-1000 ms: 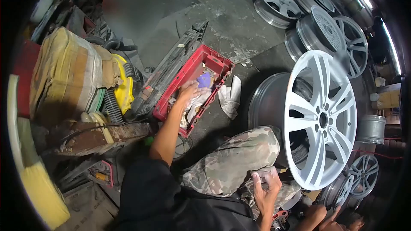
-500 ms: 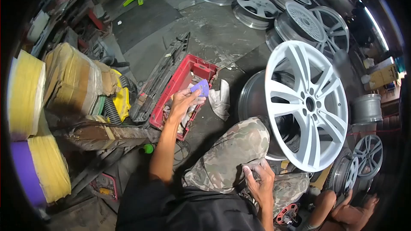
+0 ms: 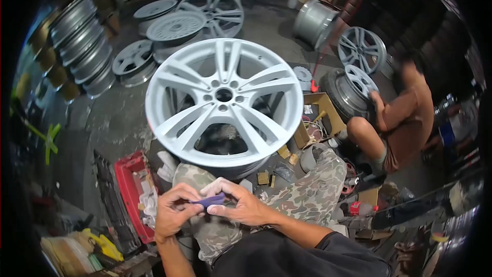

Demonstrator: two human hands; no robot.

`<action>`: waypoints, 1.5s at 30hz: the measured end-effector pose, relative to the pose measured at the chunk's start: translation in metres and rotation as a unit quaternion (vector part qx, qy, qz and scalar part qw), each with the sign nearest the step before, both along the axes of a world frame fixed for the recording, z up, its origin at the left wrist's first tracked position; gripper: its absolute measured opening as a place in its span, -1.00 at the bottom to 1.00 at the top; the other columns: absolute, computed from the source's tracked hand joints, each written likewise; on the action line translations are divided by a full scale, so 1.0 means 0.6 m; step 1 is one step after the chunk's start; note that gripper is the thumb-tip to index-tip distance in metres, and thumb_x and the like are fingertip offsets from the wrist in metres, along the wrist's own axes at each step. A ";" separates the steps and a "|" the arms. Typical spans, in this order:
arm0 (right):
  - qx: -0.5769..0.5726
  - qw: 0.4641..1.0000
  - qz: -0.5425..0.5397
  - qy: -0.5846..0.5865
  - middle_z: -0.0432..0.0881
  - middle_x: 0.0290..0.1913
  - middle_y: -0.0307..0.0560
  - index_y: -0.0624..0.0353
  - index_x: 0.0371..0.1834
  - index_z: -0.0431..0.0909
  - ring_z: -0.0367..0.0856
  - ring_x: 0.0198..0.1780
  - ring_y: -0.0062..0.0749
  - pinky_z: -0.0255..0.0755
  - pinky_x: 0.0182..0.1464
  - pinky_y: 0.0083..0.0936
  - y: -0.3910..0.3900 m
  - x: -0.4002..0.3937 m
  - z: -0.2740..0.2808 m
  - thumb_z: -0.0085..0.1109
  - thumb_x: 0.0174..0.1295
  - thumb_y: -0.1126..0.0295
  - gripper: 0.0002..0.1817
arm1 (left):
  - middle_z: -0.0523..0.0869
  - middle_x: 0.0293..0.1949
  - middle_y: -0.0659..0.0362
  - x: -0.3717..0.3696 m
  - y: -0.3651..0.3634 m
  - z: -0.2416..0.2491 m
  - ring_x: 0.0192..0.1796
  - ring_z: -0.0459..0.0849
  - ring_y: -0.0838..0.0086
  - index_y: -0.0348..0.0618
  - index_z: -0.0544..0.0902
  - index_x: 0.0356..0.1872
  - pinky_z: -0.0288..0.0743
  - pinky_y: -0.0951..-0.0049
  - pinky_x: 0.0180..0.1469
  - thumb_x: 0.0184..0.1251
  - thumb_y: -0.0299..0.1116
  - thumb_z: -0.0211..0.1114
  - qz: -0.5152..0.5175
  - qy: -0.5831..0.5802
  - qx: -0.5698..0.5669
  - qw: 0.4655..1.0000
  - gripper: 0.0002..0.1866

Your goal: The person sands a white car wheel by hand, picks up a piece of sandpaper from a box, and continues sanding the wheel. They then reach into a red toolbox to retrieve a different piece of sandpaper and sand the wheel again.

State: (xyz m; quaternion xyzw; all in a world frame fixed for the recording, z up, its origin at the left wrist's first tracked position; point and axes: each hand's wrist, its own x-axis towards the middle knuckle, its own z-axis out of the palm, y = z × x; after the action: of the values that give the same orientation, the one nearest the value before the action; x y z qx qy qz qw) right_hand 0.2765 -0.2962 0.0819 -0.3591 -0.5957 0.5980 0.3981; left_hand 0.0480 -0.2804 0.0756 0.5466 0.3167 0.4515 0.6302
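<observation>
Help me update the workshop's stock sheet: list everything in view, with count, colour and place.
large spoked rim: 1, white, centre
purple sheet: 1, between both hands
open toolbox: 1, red, left
rims behind: 4, grey, beyond the large rim
stacked rims: several, silver, far left
rim barrel: 1, silver, back
spoked rim: 1, grey, back right
tyre with rim: 1, black and grey, by the co-worker
open carton: 1, brown, right
bottle: 1, red label, lower right
co-worker: 1, brown top, right
Edge clutter: too blurred to count
left hand, right hand: bare, lower centre
</observation>
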 end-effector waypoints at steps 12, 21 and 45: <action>0.032 0.968 -0.247 -0.010 0.68 -0.08 -0.17 0.27 -0.01 0.65 0.63 -0.08 -0.59 0.51 -0.02 -0.58 -0.065 0.167 -0.047 0.46 0.29 0.46 -0.73 | 0.74 -0.24 0.23 0.234 0.036 0.028 -0.27 0.66 0.68 -0.39 0.73 -0.12 0.53 0.67 -0.22 0.37 -0.57 0.43 -0.078 0.098 -0.053 0.991 -0.87; -0.032 0.908 -0.417 0.005 0.69 -0.28 -0.26 0.26 -0.11 0.61 0.56 -0.31 -0.70 0.45 -0.25 -0.63 -0.080 0.331 -0.106 0.33 0.41 0.38 -0.83 | 0.76 -0.50 0.05 0.423 0.229 0.051 -0.41 0.76 0.19 -0.24 0.72 -0.46 0.59 0.24 -0.28 0.20 0.03 0.53 -0.089 0.492 0.330 0.801 -0.54; -0.072 0.873 -0.433 0.214 0.61 -0.41 -0.34 0.11 -0.22 0.64 0.43 -0.50 -0.77 0.32 -0.47 -0.71 0.192 0.366 -0.160 0.37 0.40 0.08 -0.69 | 0.79 -0.42 0.03 0.451 0.400 -0.070 -0.25 0.77 0.23 -0.25 0.81 -0.43 0.56 0.25 -0.03 0.31 0.53 0.10 -0.166 0.547 0.168 0.803 -0.13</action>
State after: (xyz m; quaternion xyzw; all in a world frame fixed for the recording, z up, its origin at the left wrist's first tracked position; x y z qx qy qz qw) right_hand 0.4963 -0.1809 -0.0142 -0.4720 -0.2362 0.4695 0.7078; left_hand 0.3184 -0.0403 0.0337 0.8445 0.4321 0.0120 0.3161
